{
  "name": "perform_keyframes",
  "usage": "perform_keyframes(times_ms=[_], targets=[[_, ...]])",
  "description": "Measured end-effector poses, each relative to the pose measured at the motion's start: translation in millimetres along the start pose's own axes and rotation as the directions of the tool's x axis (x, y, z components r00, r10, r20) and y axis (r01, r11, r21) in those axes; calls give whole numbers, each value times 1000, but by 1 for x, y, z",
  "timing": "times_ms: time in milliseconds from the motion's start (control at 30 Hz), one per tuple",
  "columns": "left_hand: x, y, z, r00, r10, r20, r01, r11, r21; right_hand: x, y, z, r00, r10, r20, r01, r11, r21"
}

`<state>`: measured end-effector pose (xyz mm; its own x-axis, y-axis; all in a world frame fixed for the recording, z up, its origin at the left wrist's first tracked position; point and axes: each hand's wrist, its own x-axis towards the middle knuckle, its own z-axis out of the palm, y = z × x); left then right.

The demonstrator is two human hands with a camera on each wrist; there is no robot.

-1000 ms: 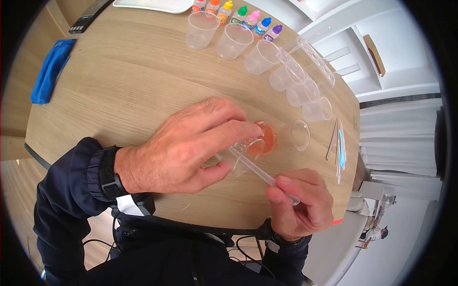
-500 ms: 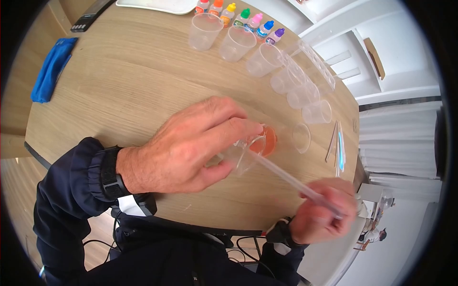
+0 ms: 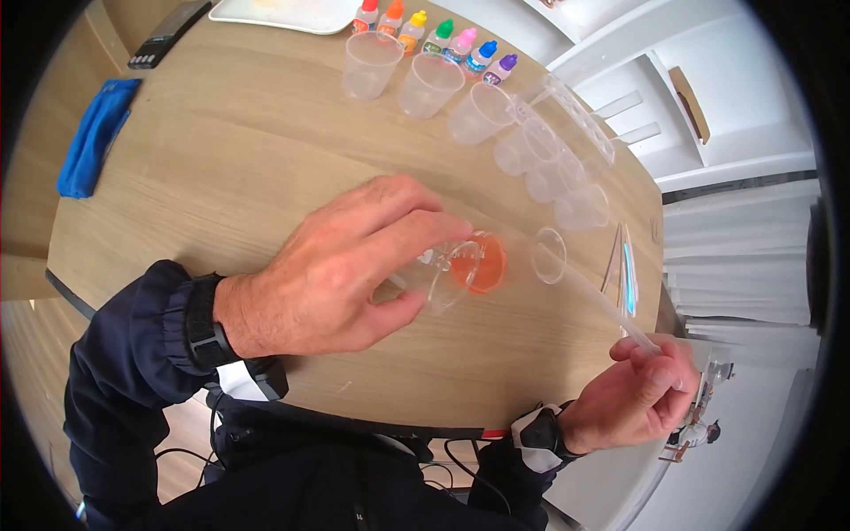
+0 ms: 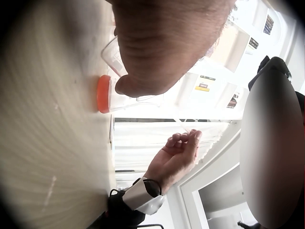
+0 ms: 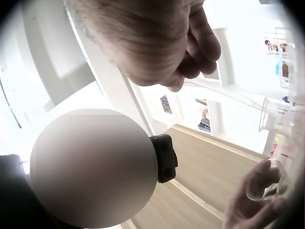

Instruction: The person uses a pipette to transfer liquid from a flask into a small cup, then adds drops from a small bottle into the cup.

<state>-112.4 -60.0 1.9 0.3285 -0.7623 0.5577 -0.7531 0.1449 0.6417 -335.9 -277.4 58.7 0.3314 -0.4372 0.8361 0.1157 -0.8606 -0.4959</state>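
Observation:
My left hand [image 3: 332,274] holds a clear beaker [image 3: 445,296] with its thumb and fingers around the side. Orange liquid [image 3: 485,265] lies at the bottom of it, also bright in the left wrist view. My right hand [image 3: 637,398] grips the end of a long translucent plastic dropper [image 3: 611,310], off to the right and raised. Its thin end points back toward a small clear cup [image 3: 549,280] standing right of the beaker, and overlaps that cup's rim in the head view.
Several clear plastic cups [image 3: 429,88] form a curved row behind, with small color bottles [image 3: 438,37] beyond. Thin sticks [image 3: 629,274] lie at the right edge near a clear rack [image 3: 580,111]. A blue cloth [image 3: 93,137], black device [image 3: 168,35] and white tray [image 3: 283,16] are at left.
My right hand has drawn the dropper away from the beaker, moving right toward the table's edge. The left hand stays on the beaker.

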Motion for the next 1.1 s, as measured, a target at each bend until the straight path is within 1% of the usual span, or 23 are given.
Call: perform_keyframes(times_ms=[67, 167, 200, 267, 333, 433, 467, 633, 867, 1100], targets=[[0, 1, -1, 1000, -15, 2, 15, 1000, -5, 1, -6, 7, 992, 62, -114, -50, 993, 103], [0, 1, -1, 1000, -31, -2, 31, 999, -17, 3, -11, 4, 998, 26, -52, -12, 965, 262], [0, 1, -1, 999, -32, -3, 32, 999, -21, -4, -11, 4, 997, 62, -35, -48, 949, 310], [2, 3, -2, 999, -38, 3, 38, 999, -34, -13, -13, 12, 991, 56, 119, -88, 955, 284], [3, 7, -3, 999, -51, 17, 52, 997, -56, -16, -21, 20, 959, 64, 276, -140, 954, 266], [4, 12, -4, 995, -92, 49, 97, 990, -105, -16, -17, 35, 908, -52, 415, -49, 972, 229], [5, 12, -5, 994, -91, 56, 96, 989, -114, -12, -18, 39, 897, -63, 437, -59, 964, 260], [6, 13, -3, 996, -66, 65, 75, 986, -148, -12, -20, 46, 893, -58, 447, -93, 946, 310], [7, 16, -3, 989, -107, 106, 123, 980, -158, -12, -18, 50, 899, -72, 431, -98, 928, 358], [4, 12, -1, 984, -136, 119, 156, 971, -183, -15, -16, 52, 909, -84, 408, -73, 932, 356]])
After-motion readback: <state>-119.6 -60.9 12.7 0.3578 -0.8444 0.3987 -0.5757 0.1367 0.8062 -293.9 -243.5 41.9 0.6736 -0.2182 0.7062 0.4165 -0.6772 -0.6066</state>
